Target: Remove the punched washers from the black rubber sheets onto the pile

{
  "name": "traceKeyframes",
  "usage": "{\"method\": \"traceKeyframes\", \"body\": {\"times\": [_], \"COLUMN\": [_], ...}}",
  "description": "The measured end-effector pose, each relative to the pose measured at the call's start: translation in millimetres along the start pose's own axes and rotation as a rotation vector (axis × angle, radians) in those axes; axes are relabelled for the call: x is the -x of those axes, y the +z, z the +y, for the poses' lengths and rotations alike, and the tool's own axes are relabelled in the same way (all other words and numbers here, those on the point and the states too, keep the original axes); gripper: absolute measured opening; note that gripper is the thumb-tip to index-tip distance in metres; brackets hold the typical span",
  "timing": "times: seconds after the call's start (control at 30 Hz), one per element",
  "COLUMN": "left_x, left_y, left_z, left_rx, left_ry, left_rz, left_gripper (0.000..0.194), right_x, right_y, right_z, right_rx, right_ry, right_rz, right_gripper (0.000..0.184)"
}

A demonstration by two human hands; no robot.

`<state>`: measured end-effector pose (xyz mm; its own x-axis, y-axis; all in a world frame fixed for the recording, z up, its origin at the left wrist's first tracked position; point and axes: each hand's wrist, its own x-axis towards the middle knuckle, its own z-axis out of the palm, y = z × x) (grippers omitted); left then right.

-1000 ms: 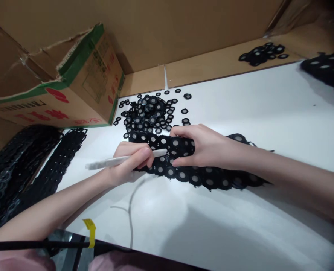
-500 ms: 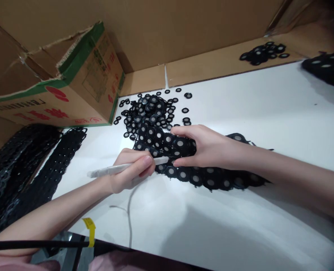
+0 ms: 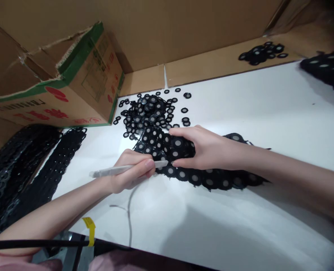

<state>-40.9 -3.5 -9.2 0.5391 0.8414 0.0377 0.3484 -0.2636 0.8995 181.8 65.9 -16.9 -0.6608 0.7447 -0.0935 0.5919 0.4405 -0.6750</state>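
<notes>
A slim white pen-like tool (image 3: 110, 171) is pinched in my left hand (image 3: 134, 169). Its tip points right and meets the black strips of joined rings with grey round centres (image 3: 195, 177). My right hand (image 3: 202, 148) spans these strips from the right, thumb on the near side and fingers on the far side, gripping the bunch. Part of the strips is hidden beneath that hand and forearm. Just beyond both hands, loose black rings with grey centres (image 3: 148, 111) form a heap on the white table (image 3: 240, 101).
A cardboard box (image 3: 90, 82) with green edges stands at the back left. Long black ring strips (image 3: 62, 165) lie at the left. More loose black rings (image 3: 261, 53) rest on the cardboard ledge, and another dark bundle (image 3: 327, 69) is at far right. A thin cord (image 3: 129, 214) crosses the front.
The left ends of the strips have shifted slightly and fanned out between my hands. The pen-like tool's tip has dipped a little. Both hands keep their grips.
</notes>
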Motion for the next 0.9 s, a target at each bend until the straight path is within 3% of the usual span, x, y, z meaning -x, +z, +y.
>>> {"method": "traceKeyframes", "body": {"times": [0.2,0.37,0.47,0.57,0.9], "left_x": [1,3,6,9,10], "left_y": [1.9,3.0,3.0,2.7,1.8], "left_z": [-2,-3,-5,-7,-7], "left_rx": [-0.036,-0.019,0.045,0.081,0.096], "left_ry": [0.095,0.145,0.172,0.165,0.093], "left_rz": [0.057,0.081,0.125,0.160,0.091], "left_gripper": [0.044,0.042,0.043,0.046,0.046], "right_x": [2,4,5,6,6], "right_y": [0,3,6,7,7], "right_z": [-14,-25,-25,-23,-23], "right_rx": [0.055,0.054,0.050,0.048,0.013], "right_ry": [0.017,0.023,0.003,-0.003,-0.021], "right_rz": [-0.013,-0.050,-0.025,-0.008,-0.015], "right_gripper": [0.089,0.072,0.071,0.072,0.072]}}
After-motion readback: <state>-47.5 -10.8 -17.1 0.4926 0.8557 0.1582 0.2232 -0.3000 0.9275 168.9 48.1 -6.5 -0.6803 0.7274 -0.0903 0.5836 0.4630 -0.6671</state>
